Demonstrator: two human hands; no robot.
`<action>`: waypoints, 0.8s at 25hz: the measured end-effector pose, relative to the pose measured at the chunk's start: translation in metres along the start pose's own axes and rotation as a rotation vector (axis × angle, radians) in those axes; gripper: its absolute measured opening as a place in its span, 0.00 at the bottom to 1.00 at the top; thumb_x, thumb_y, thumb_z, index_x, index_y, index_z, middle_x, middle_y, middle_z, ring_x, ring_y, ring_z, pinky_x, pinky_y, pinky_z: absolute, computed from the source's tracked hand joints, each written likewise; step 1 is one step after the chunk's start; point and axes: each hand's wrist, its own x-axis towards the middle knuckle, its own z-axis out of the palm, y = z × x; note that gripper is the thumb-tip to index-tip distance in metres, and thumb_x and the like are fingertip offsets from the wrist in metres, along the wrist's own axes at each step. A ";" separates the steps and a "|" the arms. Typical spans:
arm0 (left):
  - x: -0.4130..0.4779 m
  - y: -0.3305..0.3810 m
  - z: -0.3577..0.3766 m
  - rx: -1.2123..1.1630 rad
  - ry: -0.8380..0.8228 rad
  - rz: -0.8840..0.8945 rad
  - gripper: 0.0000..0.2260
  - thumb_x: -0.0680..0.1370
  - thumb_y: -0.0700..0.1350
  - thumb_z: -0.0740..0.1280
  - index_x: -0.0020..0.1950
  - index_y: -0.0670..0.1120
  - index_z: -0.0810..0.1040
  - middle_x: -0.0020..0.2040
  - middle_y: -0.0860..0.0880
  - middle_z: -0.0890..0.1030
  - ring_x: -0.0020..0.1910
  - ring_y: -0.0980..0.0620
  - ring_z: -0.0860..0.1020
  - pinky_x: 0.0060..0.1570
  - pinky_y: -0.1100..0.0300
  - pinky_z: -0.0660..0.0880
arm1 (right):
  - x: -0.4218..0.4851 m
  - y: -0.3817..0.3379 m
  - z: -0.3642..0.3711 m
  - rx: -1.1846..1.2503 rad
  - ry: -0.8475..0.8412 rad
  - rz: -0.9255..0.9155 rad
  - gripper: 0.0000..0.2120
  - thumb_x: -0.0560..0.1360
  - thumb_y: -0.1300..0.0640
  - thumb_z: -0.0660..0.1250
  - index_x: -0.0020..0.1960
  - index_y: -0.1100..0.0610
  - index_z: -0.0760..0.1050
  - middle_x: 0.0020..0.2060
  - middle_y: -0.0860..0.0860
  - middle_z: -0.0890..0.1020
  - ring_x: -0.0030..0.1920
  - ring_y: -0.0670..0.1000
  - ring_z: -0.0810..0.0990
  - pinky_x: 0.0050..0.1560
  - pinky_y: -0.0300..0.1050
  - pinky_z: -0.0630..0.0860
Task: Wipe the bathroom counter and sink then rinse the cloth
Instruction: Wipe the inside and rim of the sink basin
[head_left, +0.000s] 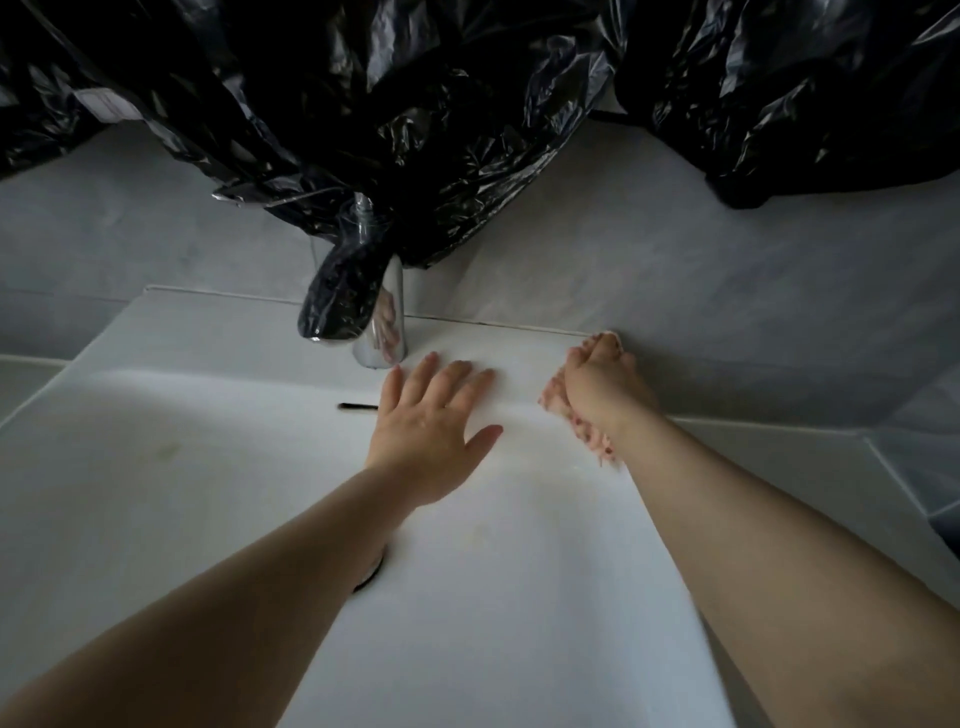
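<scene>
Head: cloth largely under right hand

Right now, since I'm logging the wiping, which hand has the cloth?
The right hand, on the pink cloth at the back edge of the sink; the left hand lies flat, empty, beside the tap.

Head view, steeply down, close over sink

The left forearm slants in from the lower left and the right forearm from the lower right, both bare. The left hand lies palm down, fingers straight and spread, thumb out to the right. The right hand reaches farther forward, palm down, fingers bent over a pink cloth.
</scene>
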 end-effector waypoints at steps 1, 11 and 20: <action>0.000 0.001 -0.001 -0.010 0.012 -0.018 0.27 0.77 0.64 0.45 0.75 0.58 0.50 0.76 0.55 0.54 0.75 0.49 0.45 0.72 0.49 0.39 | -0.008 0.004 -0.004 0.006 -0.031 -0.031 0.21 0.80 0.46 0.49 0.66 0.58 0.61 0.66 0.59 0.68 0.59 0.60 0.76 0.55 0.49 0.73; 0.026 0.074 0.012 -0.091 0.026 -0.086 0.21 0.81 0.55 0.47 0.73 0.54 0.59 0.74 0.52 0.59 0.75 0.48 0.48 0.72 0.48 0.41 | 0.006 0.038 -0.006 0.608 -0.255 0.051 0.20 0.82 0.52 0.46 0.63 0.62 0.69 0.61 0.62 0.76 0.56 0.59 0.77 0.50 0.44 0.73; 0.004 0.103 0.011 -0.020 -0.108 -0.219 0.26 0.80 0.57 0.43 0.76 0.53 0.41 0.77 0.55 0.41 0.75 0.50 0.36 0.70 0.44 0.33 | -0.073 0.102 -0.001 0.955 -0.379 0.087 0.23 0.79 0.38 0.51 0.41 0.54 0.73 0.43 0.57 0.83 0.39 0.53 0.81 0.40 0.42 0.77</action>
